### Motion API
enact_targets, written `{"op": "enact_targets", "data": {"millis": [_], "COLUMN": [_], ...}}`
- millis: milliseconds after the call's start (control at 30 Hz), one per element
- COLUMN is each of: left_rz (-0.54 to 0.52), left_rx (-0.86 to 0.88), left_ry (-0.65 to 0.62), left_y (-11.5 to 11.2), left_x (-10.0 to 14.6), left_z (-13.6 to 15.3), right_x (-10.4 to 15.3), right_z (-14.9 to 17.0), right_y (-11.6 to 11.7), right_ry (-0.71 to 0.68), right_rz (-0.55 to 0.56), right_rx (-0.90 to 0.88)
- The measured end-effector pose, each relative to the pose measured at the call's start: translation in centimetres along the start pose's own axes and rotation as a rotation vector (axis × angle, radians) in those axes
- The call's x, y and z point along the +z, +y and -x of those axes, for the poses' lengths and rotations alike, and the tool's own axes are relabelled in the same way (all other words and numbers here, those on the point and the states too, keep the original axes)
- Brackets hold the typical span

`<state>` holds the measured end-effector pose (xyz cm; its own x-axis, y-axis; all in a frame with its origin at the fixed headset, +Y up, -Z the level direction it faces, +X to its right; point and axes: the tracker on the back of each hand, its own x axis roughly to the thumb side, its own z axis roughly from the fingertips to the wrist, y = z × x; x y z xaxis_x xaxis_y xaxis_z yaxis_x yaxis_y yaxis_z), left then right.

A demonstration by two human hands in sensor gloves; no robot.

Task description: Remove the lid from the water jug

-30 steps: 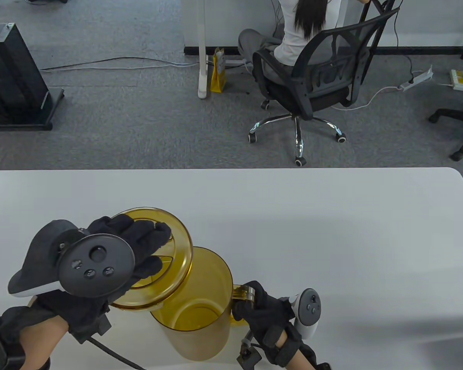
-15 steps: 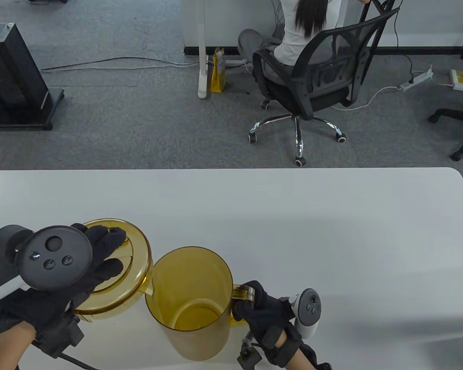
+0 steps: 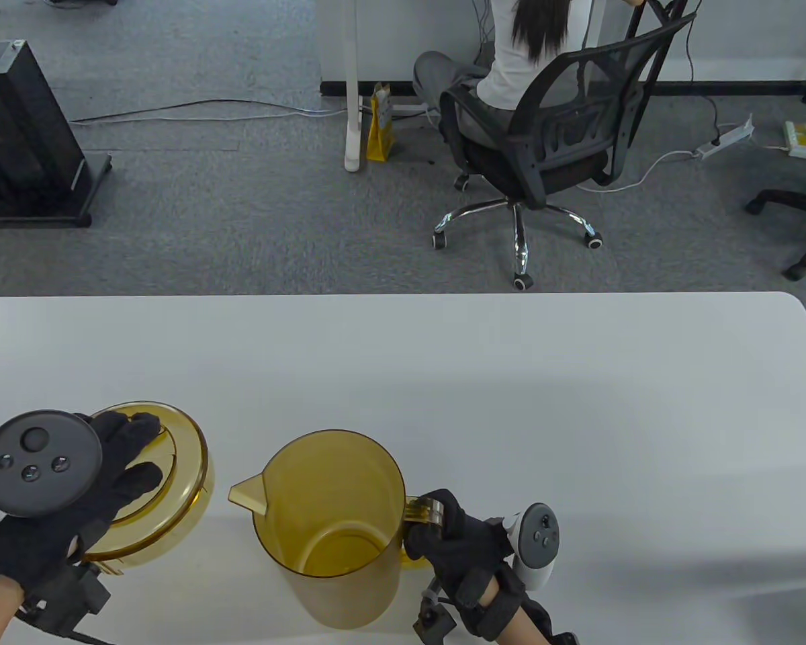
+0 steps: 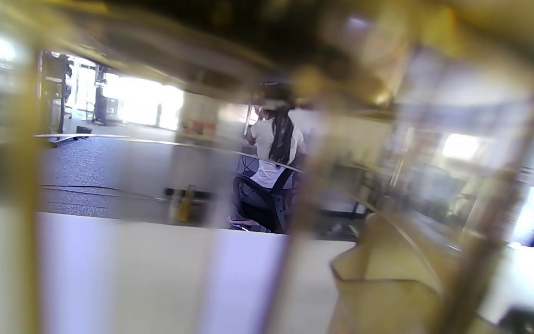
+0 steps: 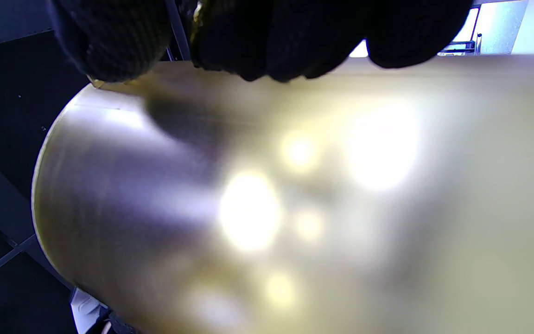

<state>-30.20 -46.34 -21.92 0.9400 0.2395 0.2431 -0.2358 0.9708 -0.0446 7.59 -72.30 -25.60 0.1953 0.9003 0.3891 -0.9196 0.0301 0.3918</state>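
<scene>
The amber see-through jug (image 3: pixel 336 524) stands upright near the table's front edge, its mouth uncovered and its spout pointing left. My right hand (image 3: pixel 453 537) grips the jug's handle (image 3: pixel 422 508) on its right side; in the right wrist view the dark fingers (image 5: pixel 271 37) curl over the blurred jug wall (image 5: pixel 295 208). The round amber lid (image 3: pixel 168 484) is off the jug, to its left, held from above by my left hand (image 3: pixel 117 463). The left wrist view looks through the blurred lid (image 4: pixel 378 139), with the jug's spout (image 4: pixel 378 283) at lower right.
The white table (image 3: pixel 510 376) stretches back and to the right of the jug. Beyond its far edge a person sits in a black office chair (image 3: pixel 544 141) on grey carpet. A black stand (image 3: pixel 20 134) is at far left.
My left hand has carried the lid off the jug's mouth, leftward and down toward the table's left front. The jug and my right hand have stayed put.
</scene>
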Motion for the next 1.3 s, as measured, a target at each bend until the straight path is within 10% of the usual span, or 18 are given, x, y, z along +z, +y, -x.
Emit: {"op": "enact_targets", "data": {"millis": [367,1300], "left_rz": [0.067,0.253], "left_rx": [-0.077,-0.056], "left_ry": [0.055,-0.038], "left_y": [-3.5,-21.8], "left_x": [0.0,-4.2], "left_z": [2.7,7.2], "right_x": [0.0,0.0], "right_z": [0.0,0.0], "right_y": [0.0,0.0], "right_ry": [-0.001,-0.005], "right_rz": [-0.001,0.011], "right_rx": [0.0,-0.012]}}
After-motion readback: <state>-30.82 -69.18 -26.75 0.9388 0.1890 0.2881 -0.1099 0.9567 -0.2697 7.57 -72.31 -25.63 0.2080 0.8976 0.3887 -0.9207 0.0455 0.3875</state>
